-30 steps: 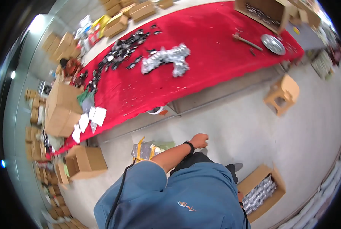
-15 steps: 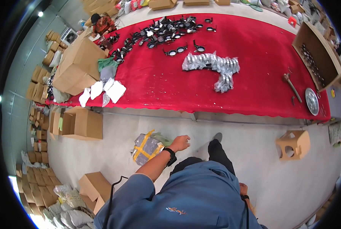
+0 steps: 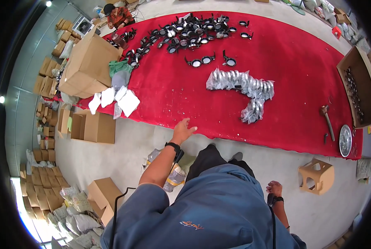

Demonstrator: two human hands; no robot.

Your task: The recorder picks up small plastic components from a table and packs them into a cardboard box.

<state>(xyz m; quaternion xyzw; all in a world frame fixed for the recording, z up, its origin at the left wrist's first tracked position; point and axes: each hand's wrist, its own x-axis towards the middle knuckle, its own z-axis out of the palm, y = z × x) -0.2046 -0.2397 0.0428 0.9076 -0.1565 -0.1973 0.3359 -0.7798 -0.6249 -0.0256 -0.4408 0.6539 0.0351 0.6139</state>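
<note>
My left hand (image 3: 183, 131) reaches over the near edge of the red cloth-covered table (image 3: 164, 95); its fingers are apart and hold nothing. My right hand (image 3: 274, 188) hangs low at my right side, away from the table, fingers curled in with nothing visible in them. Beyond the left hand lie rows of silvery round pieces in clear plastic (image 3: 241, 85), with a shorter plastic-wrapped group (image 3: 252, 111) nearer me. Farther back is a pile of black round-framed pieces with glassy discs (image 3: 185, 35). Two joined pieces (image 3: 201, 61) and a single one (image 3: 230, 61) lie apart from it.
A hammer (image 3: 327, 122) and a round metal tray (image 3: 345, 141) lie at the table's right end, near an open carton (image 3: 357, 87). A large carton (image 3: 88, 66) and white pads (image 3: 128, 103) occupy the left end. A cardboard stool (image 3: 317, 176) and a taped bundle (image 3: 175, 176) stand on the floor.
I have moved closer to the table. My left hand has gone from above the floor to over the table's edge; my right hand has swung out into fuller view.
</note>
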